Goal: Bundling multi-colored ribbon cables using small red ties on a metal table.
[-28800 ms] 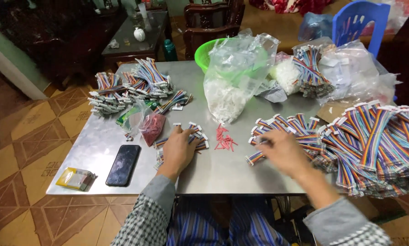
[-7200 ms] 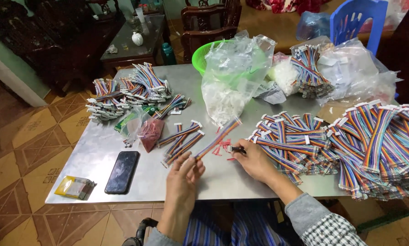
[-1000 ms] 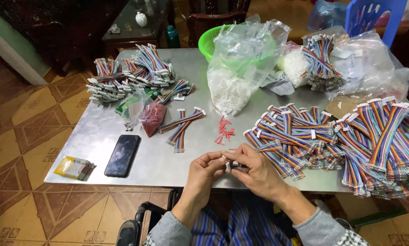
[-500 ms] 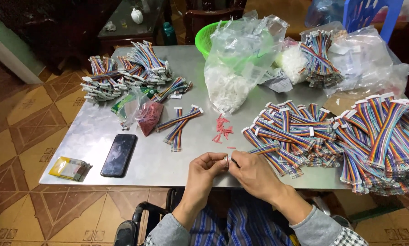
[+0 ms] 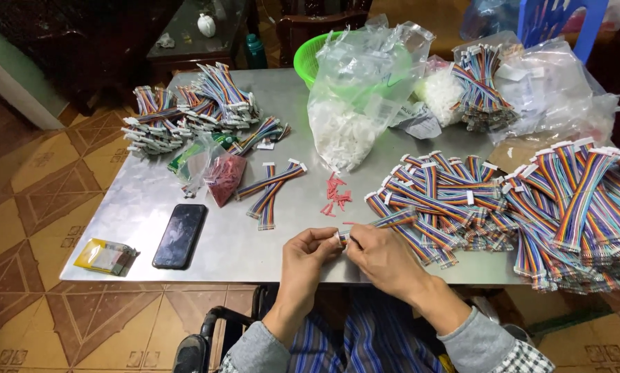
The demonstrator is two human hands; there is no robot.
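hands: left hand (image 5: 308,253) and right hand (image 5: 379,257) are meeting at the near table (image 5: 137,214) edge | grip: both pinching one cable (image 5: 393,220) end | change: cable lifted off the right pile (image 5: 448,207) since seconds ago; red bits (image 5: 336,195) lying just beyond

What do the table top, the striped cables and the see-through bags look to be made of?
The table top looks like brushed metal, perhaps steel: grey, dull sheen, soft reflections. The striped cables seem to be flat plastic-coated ribbon wire in rainbow bands, with white, likely plastic, end plugs. The see-through bags look like thin plastic film: clear, crinkled, glossy. Both hands, left and right, pinch one cable's end.
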